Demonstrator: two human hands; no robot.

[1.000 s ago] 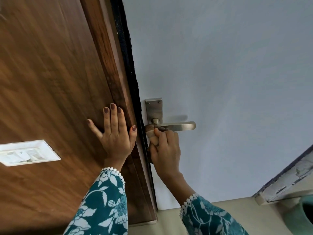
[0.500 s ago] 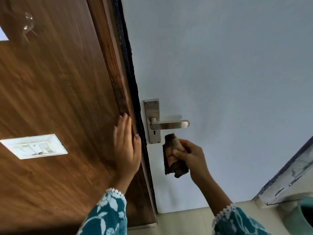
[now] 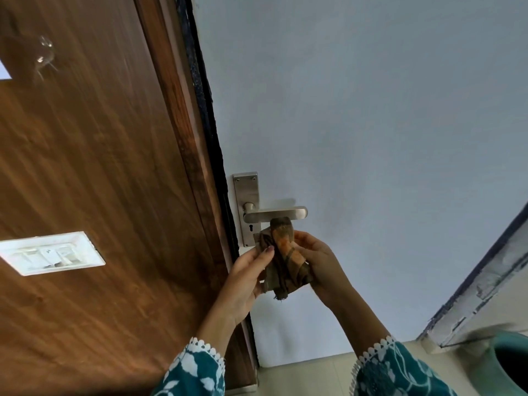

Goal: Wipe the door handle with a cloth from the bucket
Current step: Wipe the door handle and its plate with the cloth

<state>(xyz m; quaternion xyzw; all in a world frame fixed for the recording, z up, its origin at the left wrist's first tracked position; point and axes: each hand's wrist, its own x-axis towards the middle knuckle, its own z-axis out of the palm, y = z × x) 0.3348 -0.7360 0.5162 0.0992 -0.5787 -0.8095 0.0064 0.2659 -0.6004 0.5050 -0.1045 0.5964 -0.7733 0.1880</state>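
Pale blue-grey door [image 3: 371, 124] fills the right of the view, brown wood panel [image 3: 85, 181] left of it with a white switch plate [image 3: 51, 252] set in. Teal bucket [image 3: 511, 364] on the floor, low and well right of the door handle, only partly in frame. Steel door handle [image 3: 275, 214] on its backplate at the door's left edge, lever pointing right, keyhole just under it. Brown-orange checked cloth [image 3: 284, 258] bunched directly below the lever, top fold touching or nearly touching its underside, cannot tell which. Both hands grip the cloth: left hand [image 3: 243, 284] pinching its left side, right hand [image 3: 320, 267] closed around its right side. Teal floral sleeves at bottom.
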